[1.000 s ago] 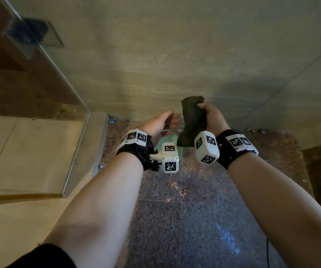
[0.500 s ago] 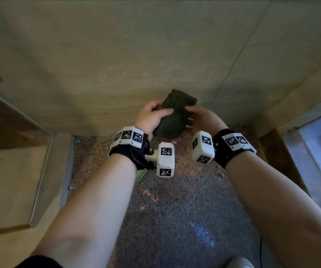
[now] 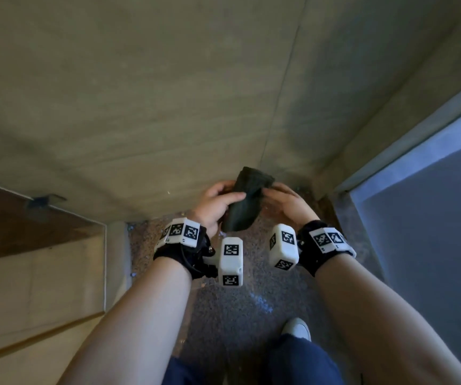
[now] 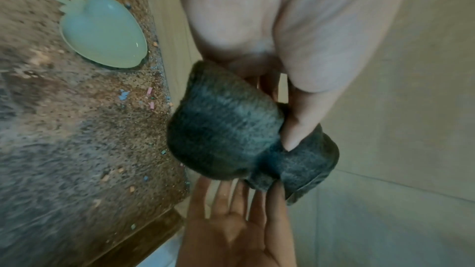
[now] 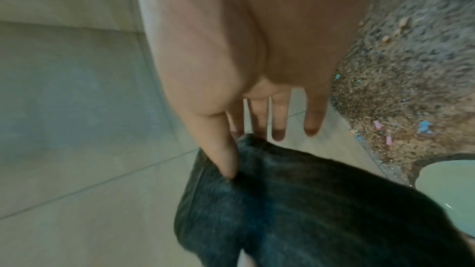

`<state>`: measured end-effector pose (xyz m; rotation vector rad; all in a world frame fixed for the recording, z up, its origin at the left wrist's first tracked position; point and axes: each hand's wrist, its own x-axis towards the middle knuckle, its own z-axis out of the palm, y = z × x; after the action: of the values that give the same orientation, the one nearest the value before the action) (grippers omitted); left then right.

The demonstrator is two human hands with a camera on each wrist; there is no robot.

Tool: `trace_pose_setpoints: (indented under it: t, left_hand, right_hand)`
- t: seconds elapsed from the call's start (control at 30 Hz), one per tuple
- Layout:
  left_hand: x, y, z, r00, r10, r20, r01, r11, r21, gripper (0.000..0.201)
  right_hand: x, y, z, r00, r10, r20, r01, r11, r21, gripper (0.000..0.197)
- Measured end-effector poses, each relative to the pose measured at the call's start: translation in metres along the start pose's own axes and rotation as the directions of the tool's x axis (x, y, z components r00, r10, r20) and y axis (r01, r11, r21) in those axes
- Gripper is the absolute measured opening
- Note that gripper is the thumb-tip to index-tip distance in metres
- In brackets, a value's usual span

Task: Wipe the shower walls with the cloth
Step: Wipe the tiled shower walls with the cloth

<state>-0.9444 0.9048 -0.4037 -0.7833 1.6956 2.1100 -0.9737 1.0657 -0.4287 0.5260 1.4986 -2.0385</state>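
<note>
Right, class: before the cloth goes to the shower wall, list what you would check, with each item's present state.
1. Cloth in hand: ok, left hand grips it.
2. Right hand grip: not ok, thumb and one fingertip only pinch it.
3. Cloth spread flat: not ok, bunched.
4. Cloth on wall: not ok, held off it.
5. Cloth damp: cannot tell.
6. Floor: not ok, green dish and scraps near wall.

The cloth (image 3: 247, 202) was dark, fuzzy knit fabric, matt and ribbed. The wall (image 3: 146, 101) was smooth beige tile with thin grout lines and a dull sheen. The floor (image 3: 240, 309) was speckled polished stone, gritty with crumbs. The dish (image 4: 102, 31) looked like glossy pale-green plastic or ceramic.
</note>
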Motion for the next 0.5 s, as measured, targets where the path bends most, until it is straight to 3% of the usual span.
trace_pose_setpoints:
  t: [0.1,0.2,0.3,0.5]
  left_hand:
    - [-0.046,0.048,0.014,0.999,-0.030,0.022,0.029,0.999,0.046,0.020]
    - [-0.091,0.101,0.026,0.999,-0.025,0.029,0.023,0.998,0.060,0.019]
    - [-0.138,0.158,0.037,0.999,-0.019,0.028,0.018,0.998,0.057,0.018]
    - [-0.223,0.289,0.050,0.994,0.071,0.085,-0.076,0.996,0.054,0.014]
  right_hand:
    - [-0.052,-0.052,0.015,0.993,-0.099,-0.066,0.096,0.995,-0.036,0.034]
    - [-0.107,-0.103,0.037,0.967,-0.237,-0.094,0.216,0.957,-0.196,0.030]
    - [-0.161,-0.157,0.062,0.919,-0.387,-0.072,0.340,0.874,-0.348,0.025]
    - [-0.259,-0.273,0.114,0.798,-0.602,-0.031,0.527,0.721,-0.450,0.018]
